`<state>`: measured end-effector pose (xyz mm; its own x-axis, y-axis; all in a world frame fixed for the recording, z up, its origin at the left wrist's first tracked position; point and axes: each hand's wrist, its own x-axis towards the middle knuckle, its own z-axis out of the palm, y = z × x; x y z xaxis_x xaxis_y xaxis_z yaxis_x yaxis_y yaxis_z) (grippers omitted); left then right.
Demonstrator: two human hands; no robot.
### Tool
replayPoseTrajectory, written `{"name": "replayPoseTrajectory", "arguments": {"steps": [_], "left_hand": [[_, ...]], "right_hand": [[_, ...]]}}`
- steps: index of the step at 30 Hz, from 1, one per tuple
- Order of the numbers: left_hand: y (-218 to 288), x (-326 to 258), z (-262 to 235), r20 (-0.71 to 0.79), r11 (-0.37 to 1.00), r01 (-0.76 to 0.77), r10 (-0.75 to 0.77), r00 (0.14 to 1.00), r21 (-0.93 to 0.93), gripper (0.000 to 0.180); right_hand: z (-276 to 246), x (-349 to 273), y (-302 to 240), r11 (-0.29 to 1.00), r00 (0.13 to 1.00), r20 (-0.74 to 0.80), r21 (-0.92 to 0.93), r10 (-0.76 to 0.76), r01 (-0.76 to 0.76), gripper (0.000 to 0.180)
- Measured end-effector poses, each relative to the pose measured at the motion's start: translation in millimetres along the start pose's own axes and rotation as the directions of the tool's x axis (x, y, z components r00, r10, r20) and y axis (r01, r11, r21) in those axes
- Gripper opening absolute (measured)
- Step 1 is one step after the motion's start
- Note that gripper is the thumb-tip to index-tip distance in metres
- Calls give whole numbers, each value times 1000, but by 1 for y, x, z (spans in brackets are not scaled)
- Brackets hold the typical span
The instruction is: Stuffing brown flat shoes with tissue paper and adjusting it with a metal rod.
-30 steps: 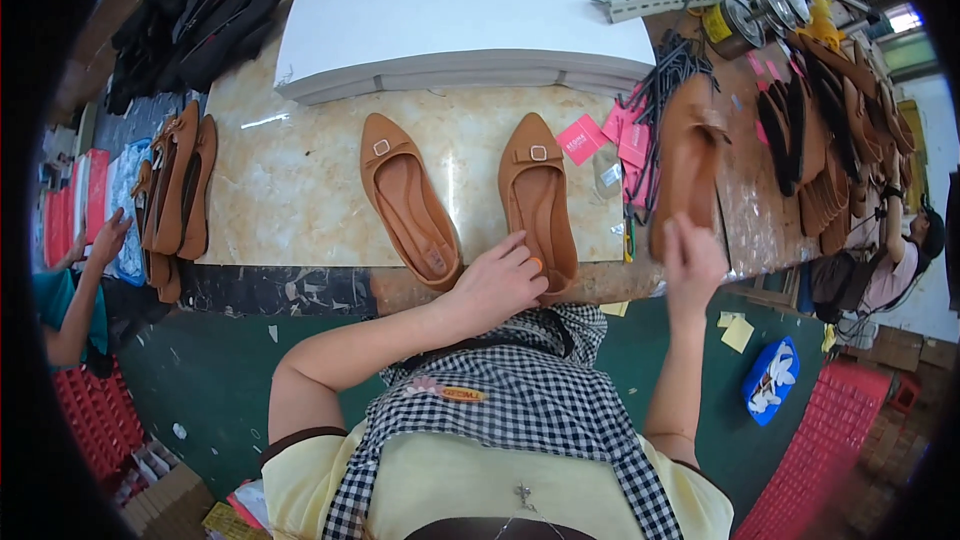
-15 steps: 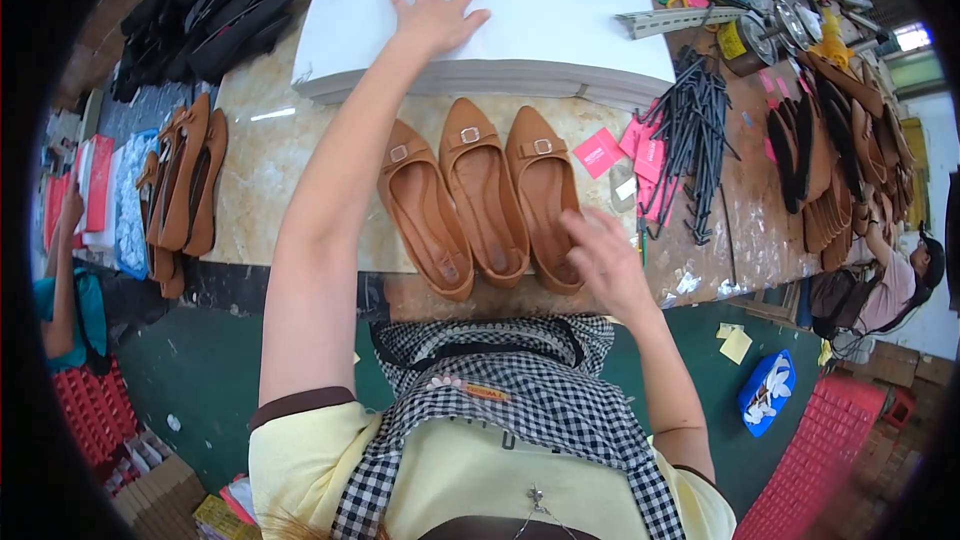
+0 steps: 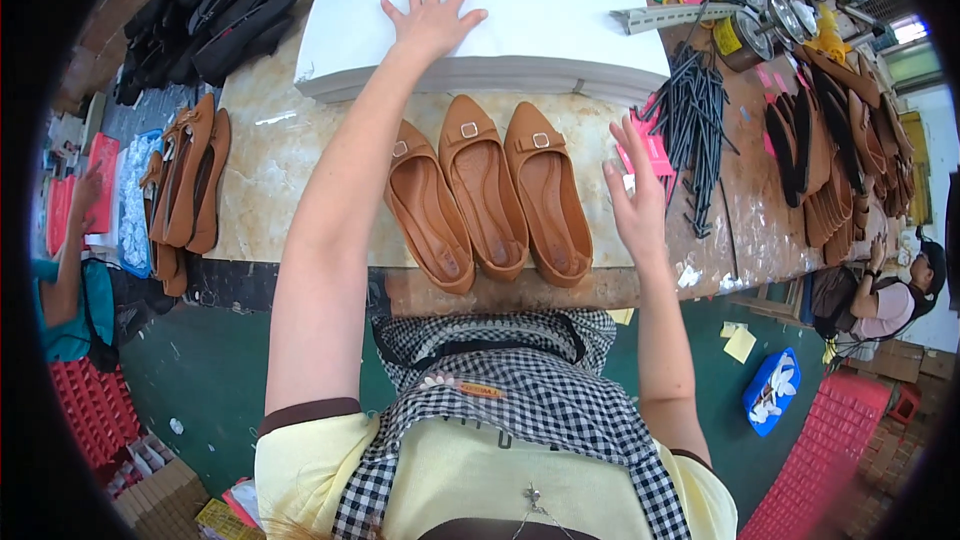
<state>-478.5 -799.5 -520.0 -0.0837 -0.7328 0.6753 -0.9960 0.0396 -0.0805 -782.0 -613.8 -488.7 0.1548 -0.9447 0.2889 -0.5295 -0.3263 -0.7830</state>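
- The left hand (image 3: 430, 30) is lying spread on the far white stack (image 3: 560, 2); its grip is staying apart, holding nothing;
- the three shoes (image 3: 487, 198) are lying side by side on the near part of the desk (image 3: 275, 180); their toes are pointing far;
- the right hand (image 3: 638, 208) is moving off the right shoe (image 3: 552, 205) toward the pink tags (image 3: 655, 152); its grip is standing apart; contact with the tags, I cannot tell;
- so neither hand is now holding a shoe.
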Motion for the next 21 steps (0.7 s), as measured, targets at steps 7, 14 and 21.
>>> {"name": "replayPoseTrajectory", "arguments": {"steps": [7,14,21], "left_hand": [[22,3,-52,287,863,55,107,952,-503,29],[117,-115,-231,-253,-9,-288,501,828,-958,18],[89,-117,-204,328,322,411,-284,901,-853,13]], "right_hand": [[5,-31,-30,906,987,64,392,145,-158,65],[0,-51,-33,-152,781,578,816,238,-557,56],[-9,-38,-48,634,825,460,541,328,-553,72]]}}
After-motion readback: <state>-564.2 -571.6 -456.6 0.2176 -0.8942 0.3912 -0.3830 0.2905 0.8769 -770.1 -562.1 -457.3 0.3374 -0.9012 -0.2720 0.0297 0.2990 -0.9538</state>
